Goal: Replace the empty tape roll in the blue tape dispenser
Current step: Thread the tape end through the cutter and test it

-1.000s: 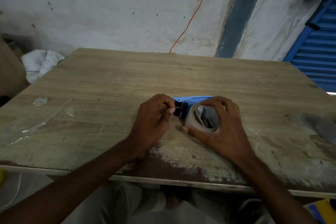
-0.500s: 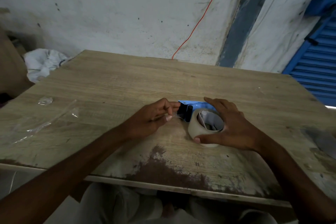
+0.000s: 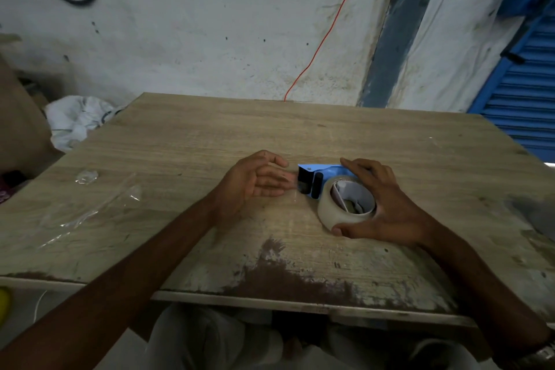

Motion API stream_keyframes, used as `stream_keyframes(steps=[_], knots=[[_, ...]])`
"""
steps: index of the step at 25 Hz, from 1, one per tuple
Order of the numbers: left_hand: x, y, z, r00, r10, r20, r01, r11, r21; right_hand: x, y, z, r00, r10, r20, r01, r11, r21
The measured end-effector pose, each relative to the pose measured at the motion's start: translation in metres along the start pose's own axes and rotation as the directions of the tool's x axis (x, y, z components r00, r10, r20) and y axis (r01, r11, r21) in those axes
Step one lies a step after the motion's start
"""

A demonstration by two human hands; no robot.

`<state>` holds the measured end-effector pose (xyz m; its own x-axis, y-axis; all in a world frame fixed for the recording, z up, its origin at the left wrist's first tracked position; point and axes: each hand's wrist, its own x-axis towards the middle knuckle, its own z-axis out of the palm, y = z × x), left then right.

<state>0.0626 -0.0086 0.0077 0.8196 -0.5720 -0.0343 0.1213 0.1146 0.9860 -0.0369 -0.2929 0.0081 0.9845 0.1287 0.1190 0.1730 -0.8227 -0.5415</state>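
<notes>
The blue tape dispenser (image 3: 326, 173) lies flat on the wooden table (image 3: 300, 135), its black cutter end pointing left. A roll of clear tape (image 3: 327, 213) with a white core sits on it. My right hand (image 3: 380, 204) wraps around the roll, thumb at the near side and fingers over the far side. My left hand (image 3: 255, 179) rests on the table just left of the black cutter end, fingers spread and loosely extended, fingertips touching or nearly touching that end. Nothing shows between those fingers.
Crumpled clear plastic film (image 3: 90, 204) and a small clear scrap (image 3: 87, 176) lie on the table's left part. A white bag (image 3: 75, 120) sits beyond the left edge. The table's near edge is worn. A blue shutter (image 3: 528, 93) stands at the right.
My left hand has stopped pinching at the cutter end and opened its fingers. My right hand still grips the roll. The camera has tilted so the scene sits lower and closer.
</notes>
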Motion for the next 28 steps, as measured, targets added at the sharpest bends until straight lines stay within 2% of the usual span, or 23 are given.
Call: stream_keyframes(steps=[2,4,6,10,13,16,18,24,28], knots=[[0.0,-0.006,0.01,0.997,0.051,-0.063,-0.035,0.971,0.237,-0.001,0.003,0.005,0.998,-0.008,-0.058,0.01,1.0,0.023],[0.005,-0.015,0.019,0.985,0.141,-0.102,-0.075,0.873,0.481,-0.002,0.004,0.009,0.996,-0.011,-0.093,0.013,1.0,0.025],[0.014,-0.02,0.023,0.968,0.23,-0.101,-0.121,0.78,0.614,-0.002,0.005,0.011,0.993,-0.017,-0.117,0.02,1.0,0.023],[0.022,-0.02,0.021,0.944,0.325,-0.054,-0.213,0.727,0.653,-0.003,0.006,0.012,0.989,-0.027,-0.142,0.029,0.999,0.016],[0.022,-0.023,0.016,0.883,0.467,-0.035,-0.299,0.619,0.726,-0.003,0.005,0.013,0.987,-0.034,-0.155,0.037,0.999,0.015],[0.023,-0.025,0.012,0.823,0.566,-0.05,-0.358,0.584,0.728,-0.002,0.003,0.013,0.99,-0.023,-0.138,0.026,0.999,0.019],[0.023,-0.026,0.014,0.831,0.555,-0.018,-0.392,0.609,0.689,-0.002,0.003,0.012,0.991,-0.023,-0.134,0.025,1.0,0.016],[0.025,-0.025,0.008,0.899,0.438,0.007,-0.36,0.729,0.582,-0.001,0.008,0.01,0.985,0.007,-0.171,0.01,0.995,0.102],[0.026,-0.019,0.001,0.951,0.304,0.058,-0.303,0.878,0.37,0.0,0.008,0.008,0.992,0.007,-0.127,0.01,0.991,0.133]])
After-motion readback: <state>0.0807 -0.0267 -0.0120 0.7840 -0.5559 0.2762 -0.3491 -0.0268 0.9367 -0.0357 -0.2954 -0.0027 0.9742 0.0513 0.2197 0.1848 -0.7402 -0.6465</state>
